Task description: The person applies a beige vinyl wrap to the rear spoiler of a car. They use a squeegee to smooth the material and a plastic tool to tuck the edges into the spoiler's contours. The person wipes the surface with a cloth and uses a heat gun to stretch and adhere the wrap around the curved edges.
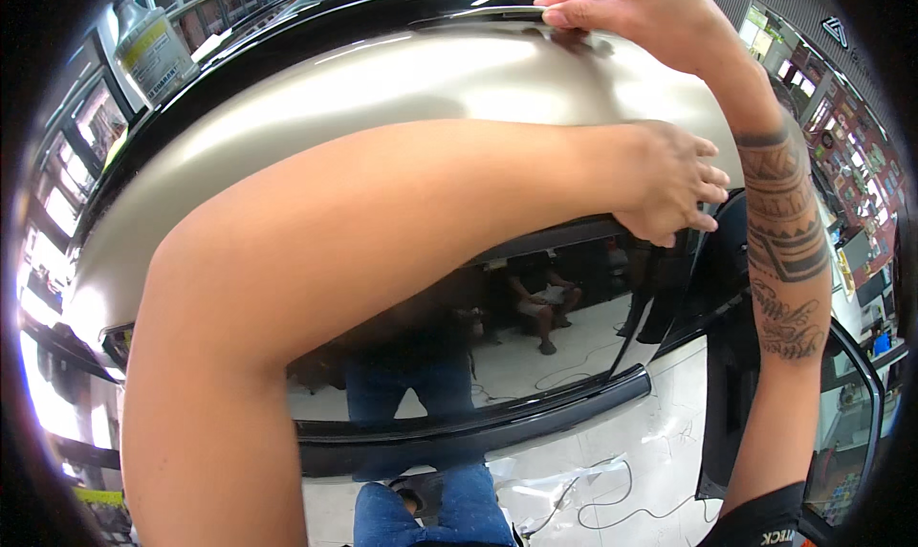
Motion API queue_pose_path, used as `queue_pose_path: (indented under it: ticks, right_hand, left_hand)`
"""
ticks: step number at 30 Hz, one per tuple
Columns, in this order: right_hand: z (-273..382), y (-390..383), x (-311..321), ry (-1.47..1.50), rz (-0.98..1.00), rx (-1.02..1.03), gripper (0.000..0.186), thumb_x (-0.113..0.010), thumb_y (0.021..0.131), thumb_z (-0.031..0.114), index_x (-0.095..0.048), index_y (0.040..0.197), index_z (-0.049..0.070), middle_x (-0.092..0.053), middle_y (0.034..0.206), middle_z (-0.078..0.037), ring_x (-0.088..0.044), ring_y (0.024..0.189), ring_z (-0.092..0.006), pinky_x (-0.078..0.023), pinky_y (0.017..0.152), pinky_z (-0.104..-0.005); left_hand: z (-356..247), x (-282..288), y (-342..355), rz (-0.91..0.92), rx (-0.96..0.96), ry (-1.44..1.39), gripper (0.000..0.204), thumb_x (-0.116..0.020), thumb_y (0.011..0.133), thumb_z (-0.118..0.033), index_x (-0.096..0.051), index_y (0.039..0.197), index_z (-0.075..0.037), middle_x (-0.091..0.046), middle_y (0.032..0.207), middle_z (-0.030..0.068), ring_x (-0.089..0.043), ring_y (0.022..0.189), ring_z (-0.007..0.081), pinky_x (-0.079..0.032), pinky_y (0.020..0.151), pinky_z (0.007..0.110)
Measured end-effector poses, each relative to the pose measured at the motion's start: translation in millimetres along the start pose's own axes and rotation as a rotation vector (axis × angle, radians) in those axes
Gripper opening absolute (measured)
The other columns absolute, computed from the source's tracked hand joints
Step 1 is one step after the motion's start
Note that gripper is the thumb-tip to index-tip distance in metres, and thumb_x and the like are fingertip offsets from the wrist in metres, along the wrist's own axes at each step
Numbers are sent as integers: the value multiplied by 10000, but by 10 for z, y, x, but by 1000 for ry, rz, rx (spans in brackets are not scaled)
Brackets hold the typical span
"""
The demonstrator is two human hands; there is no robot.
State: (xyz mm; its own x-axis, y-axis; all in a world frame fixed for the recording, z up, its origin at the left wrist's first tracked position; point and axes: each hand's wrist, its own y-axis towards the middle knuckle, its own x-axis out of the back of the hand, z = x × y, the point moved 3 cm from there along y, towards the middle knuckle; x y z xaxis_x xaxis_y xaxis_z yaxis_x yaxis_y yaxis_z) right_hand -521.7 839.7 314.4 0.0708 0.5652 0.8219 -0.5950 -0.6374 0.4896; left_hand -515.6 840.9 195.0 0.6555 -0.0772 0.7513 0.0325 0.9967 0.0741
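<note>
A curved sheet of satin champagne film [402,88] spans the upper part of a glossy black car panel [545,375]. My right hand [617,11] pinches the film's top edge toward the upper right, below a black rim. My left hand [674,184] reaches across beneath it, fingers spread and slightly bent at the film's lower right edge; whether the fingertips press on it I cannot tell. My left forearm hides much of the film's lower border.
A translucent bottle with a yellow label [143,45] stands at upper left. A cable [612,490] lies on the white tiled floor [665,432]. An open car door [856,404] is at right. The black panel reflects my legs and a seated person.
</note>
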Motion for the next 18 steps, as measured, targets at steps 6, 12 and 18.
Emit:
queue_pose_path:
  ticks: [6,12,18]
  right_hand:
    - [57,-74,-20,-193,-124,149,121,-690,788,107,-746,818,4,-705,688,-97,-617,576,-113,-485,576,-259]
    - [-9,39,-71,-148,-80,60,113,-695,792,88,-744,833,-6,-712,708,-100,-623,589,-103,-493,585,-246]
    - [-118,138,-125,-156,-112,104,91,-702,810,59,-745,848,-12,-724,740,-102,-643,604,-93,-521,603,-228]
  left_hand:
    - [151,-140,497,155,22,-49,561,-334,965,-578,-325,1475,-346,-285,1557,-22,-152,1465,174,-98,1185,440]
    - [195,-306,531,196,51,-102,606,-314,946,-635,-288,1486,-364,-283,1557,-53,-148,1467,159,-85,1184,433]
    - [242,-274,448,183,31,-114,560,-307,970,-584,-336,1473,-340,-297,1549,-39,-168,1461,170,-102,1195,443]
